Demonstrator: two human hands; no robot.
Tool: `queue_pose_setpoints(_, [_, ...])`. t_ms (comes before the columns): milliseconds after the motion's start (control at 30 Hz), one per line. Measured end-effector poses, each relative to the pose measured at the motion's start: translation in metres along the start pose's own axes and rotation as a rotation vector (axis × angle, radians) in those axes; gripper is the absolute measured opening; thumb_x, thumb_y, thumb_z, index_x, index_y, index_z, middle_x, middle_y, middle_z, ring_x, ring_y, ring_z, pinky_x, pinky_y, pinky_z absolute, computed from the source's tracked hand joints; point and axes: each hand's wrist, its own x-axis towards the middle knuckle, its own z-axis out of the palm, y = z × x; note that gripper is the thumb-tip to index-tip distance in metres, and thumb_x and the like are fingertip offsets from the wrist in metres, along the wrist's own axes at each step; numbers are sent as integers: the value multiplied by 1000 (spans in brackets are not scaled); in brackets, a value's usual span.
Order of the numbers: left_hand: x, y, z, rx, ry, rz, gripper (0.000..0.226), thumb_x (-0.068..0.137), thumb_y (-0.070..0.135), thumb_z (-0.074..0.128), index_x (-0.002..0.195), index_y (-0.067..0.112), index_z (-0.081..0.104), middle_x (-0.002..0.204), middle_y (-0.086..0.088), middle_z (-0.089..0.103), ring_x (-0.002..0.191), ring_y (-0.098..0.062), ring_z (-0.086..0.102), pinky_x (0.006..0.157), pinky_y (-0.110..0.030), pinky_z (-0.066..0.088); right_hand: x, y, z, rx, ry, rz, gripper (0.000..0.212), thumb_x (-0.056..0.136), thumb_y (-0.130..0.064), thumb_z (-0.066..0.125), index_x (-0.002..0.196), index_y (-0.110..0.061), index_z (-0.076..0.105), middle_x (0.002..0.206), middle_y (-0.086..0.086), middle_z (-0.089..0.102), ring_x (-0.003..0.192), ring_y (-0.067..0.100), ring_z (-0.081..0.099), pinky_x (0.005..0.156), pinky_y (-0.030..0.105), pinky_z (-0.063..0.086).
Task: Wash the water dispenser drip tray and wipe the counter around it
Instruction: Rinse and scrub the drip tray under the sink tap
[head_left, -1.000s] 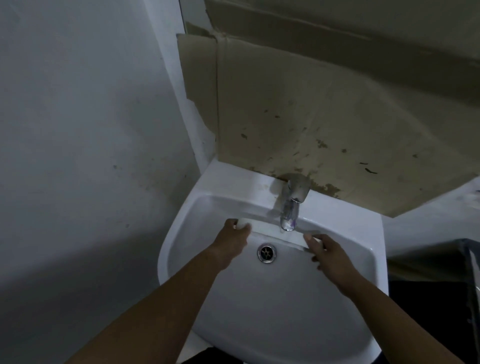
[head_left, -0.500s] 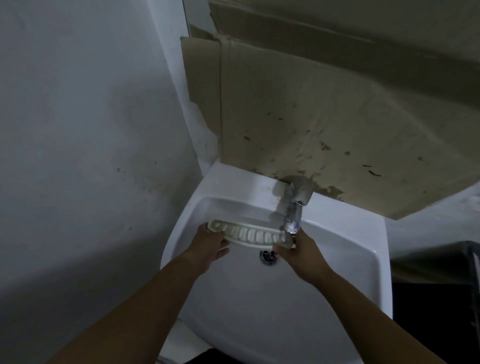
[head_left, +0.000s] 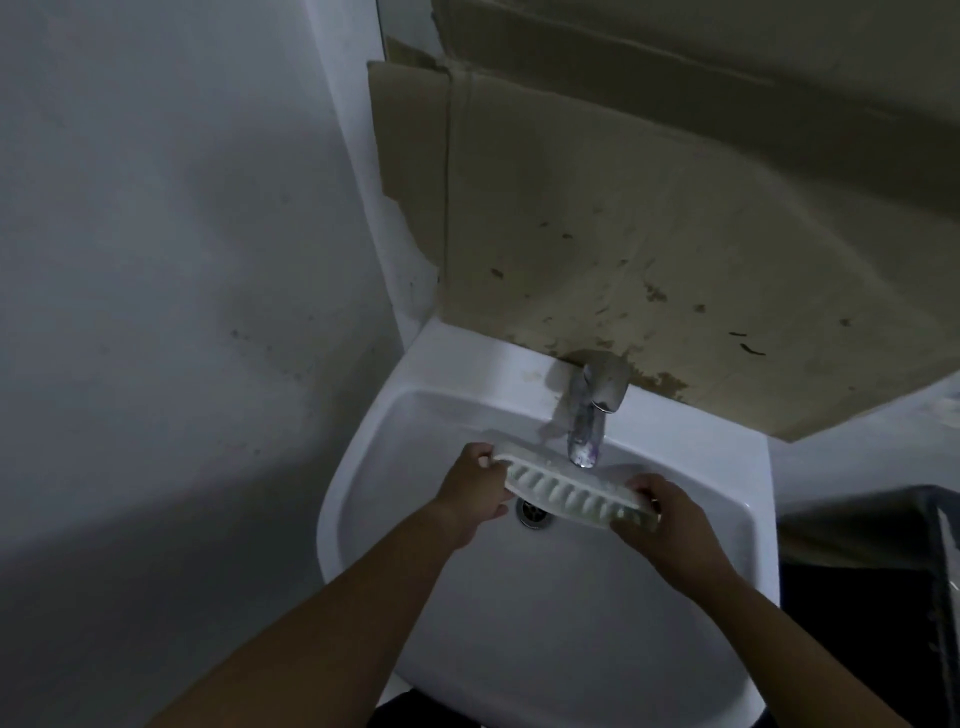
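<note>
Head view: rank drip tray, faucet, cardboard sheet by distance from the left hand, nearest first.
1. drip tray: its left end is in the grip of the left hand.
2. faucet: up and to the right of the hand, spout over the tray.
3. cardboard sheet: against the wall behind the faucet.

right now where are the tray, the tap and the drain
tray (head_left: 571, 491), head view, on its slotted top face
tap (head_left: 587, 426), head view, on the spout
drain (head_left: 532, 514), head view, on the metal ring beside the tray's edge

Left hand (head_left: 475, 491), right hand (head_left: 670, 519) hold drip tray (head_left: 571, 491) under faucet (head_left: 589, 421).
</note>
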Motion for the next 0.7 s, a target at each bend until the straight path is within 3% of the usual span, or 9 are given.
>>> queue_pose_setpoints(100, [0,0,3,35,-3,17,21,94,9,48,113,19,47,121,-13,58,93,-27,66,72,-31,50,2,4,0,-29,63,-16,34,69,-13,84,86,-21,56,85,-3,62,78,13,58,61,20,38])
queue_pose_setpoints(200, [1,2,5,153,-10,92,39,88,1,53,123,17,51,122,-12,57,103,-30,62,82,-36,52,4,5,1,-77,106,6,39,64,-13,86,79,-21,51,83,-2,59,75,14,54,59,24,36])
queue_pose_setpoints(267, [1,2,4,227,-16,157,46,87,5,56,131,19,52,125,-13,58,99,-29,59,86,-36,52,5,5,2,-117,146,-12,40,61,-9,86,76,-19,51,83,-2,55,73,16,51,58,25,35])
queue_pose_setpoints(400, [-1,2,1,198,-1,220,30,89,12,63,116,21,54,105,-11,60,71,-16,53,63,-25,46,4,-1,4,-126,158,-53,39,60,-8,85,72,-17,49,81,-2,52,71,15,49,58,28,39])
queue_pose_setpoints(467, [1,0,-2,176,9,251,26,89,10,64,110,21,53,102,-9,61,66,-14,52,57,-22,44,2,-5,6,-108,131,-57,40,60,-13,86,77,-17,50,83,-2,54,73,17,51,61,33,44])
queue_pose_setpoints(600, [3,-1,-5,104,4,274,28,87,5,64,106,22,55,108,-8,64,87,-18,59,85,-37,53,-1,-17,7,-44,81,-52,53,62,-24,90,101,-24,54,97,-5,59,86,15,57,72,31,47])
queue_pose_setpoints(700, [3,2,-6,-23,-21,237,32,88,-2,61,113,17,53,102,-1,61,84,-14,58,87,-36,52,1,-22,7,-103,43,-84,69,56,-29,94,116,-22,59,109,-8,53,97,14,55,80,28,48])
